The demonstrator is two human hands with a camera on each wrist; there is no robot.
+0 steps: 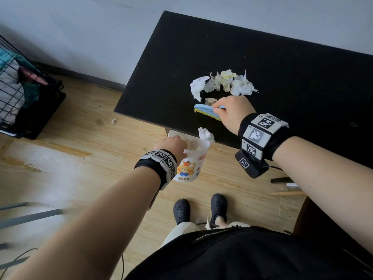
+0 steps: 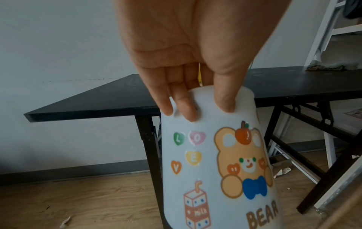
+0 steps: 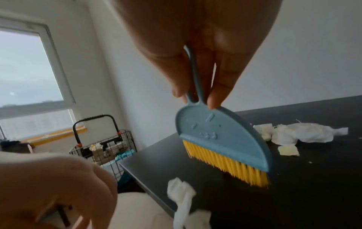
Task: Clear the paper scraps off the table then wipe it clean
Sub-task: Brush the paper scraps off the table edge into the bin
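Matt black table top [image 1: 262, 63], smooth, faintly grained. Crumpled thin paper scraps [image 1: 223, 83], white and pale yellow. Brush [image 3: 223, 136]: smooth blue plastic back, stiff yellow plastic bristles. Cup [image 2: 213, 162]: white, smooth, with glossy printed stickers. Floor [image 1: 66, 158] of worn light wood planks. Black wire-metal basket [image 1: 22, 87].

The cup's [image 2: 211, 162] base is cut off at 6 o'clock in the left wrist view; the worktop [image 1: 282, 77] is cropped at 3 o'clock.
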